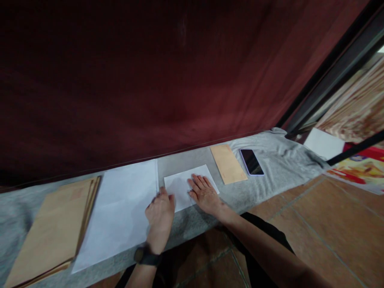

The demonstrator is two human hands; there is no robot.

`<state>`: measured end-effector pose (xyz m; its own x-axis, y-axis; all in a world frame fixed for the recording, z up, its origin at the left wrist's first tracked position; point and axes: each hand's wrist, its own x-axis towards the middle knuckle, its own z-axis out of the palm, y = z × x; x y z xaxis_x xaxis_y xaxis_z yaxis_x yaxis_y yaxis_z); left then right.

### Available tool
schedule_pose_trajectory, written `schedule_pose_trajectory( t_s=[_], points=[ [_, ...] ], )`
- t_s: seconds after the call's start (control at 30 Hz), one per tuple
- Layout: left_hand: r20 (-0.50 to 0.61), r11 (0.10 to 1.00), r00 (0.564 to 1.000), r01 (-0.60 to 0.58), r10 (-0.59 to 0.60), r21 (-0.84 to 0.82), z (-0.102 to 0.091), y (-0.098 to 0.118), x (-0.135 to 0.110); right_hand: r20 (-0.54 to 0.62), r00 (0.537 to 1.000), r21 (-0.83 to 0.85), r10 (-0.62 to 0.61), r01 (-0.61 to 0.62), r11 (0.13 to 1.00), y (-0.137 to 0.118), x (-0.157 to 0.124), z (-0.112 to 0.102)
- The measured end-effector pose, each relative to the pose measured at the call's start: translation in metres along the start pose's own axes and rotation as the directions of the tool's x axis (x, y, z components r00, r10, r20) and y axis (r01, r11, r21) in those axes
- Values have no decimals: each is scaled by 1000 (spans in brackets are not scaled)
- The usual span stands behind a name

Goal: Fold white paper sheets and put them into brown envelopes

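A folded white sheet of paper (184, 185) lies on the grey cloth (270, 176) in front of me. My right hand (204, 193) rests flat on its right part, fingers stretched out. My left hand (160, 214) sits at the sheet's left edge with fingers curled down onto the paper; a black watch is on that wrist. Whether the left fingers pinch the edge is hidden.
A stack of white sheets (120, 210) lies left of the hands, and a pile of brown envelopes (52, 232) further left. One brown envelope (228, 163) and a black phone (251, 161) lie to the right. A dark red curtain (150, 80) hangs behind. Tiled floor (315, 232) below.
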<state>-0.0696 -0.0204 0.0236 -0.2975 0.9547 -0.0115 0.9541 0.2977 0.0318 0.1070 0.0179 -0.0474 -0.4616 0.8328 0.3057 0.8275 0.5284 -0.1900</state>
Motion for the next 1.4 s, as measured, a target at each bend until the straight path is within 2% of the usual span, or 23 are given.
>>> schedule_pose_trajectory(
  t_s=[0.07, 0.13, 0.23, 0.3, 0.43, 0.57, 0.7, 0.93, 1.2, 1.4],
  points=[
    [-148, 992, 983, -119, 111, -49, 8, 7, 1, 5, 1000, -4, 5, -5, 1000, -1, 0, -2],
    [-260, 953, 932, -287, 254, -98, 19, 19, 2, 19, 1000, -9, 3, -3, 1000, -2, 0, -3],
    [-299, 872, 857, -472, 419, -130, 38, 40, 2, 54, 998, -33, -21, 23, 999, -1, 0, -3],
    [-271, 854, 847, -503, 457, -133, 48, 51, 2, 80, 996, -52, -29, 33, 998, 0, 0, -2],
    [-221, 881, 883, -450, 414, -149, 58, 59, 5, 76, 997, -59, -30, 35, 998, 0, 0, -2],
    [-233, 912, 911, -380, 340, -154, 62, 57, 11, 40, 998, -48, -39, 41, 998, 2, 0, -2],
    [-251, 942, 929, -310, 271, -132, 68, 51, 13, -18, 1000, -57, 7, -8, 998, 8, -1, 1],
    [-323, 967, 931, -220, 169, -126, 74, 38, 14, -83, 991, -82, 103, -110, 991, 23, -5, 1],
    [-355, 965, 924, -212, 145, -155, 74, 36, 12, -60, 983, -59, 173, -177, 982, 28, -5, -6],
    [-335, 962, 926, -232, 174, -142, 67, 38, 10, -12, 993, 31, 121, -120, 992, 19, 3, -18]
  ],
)
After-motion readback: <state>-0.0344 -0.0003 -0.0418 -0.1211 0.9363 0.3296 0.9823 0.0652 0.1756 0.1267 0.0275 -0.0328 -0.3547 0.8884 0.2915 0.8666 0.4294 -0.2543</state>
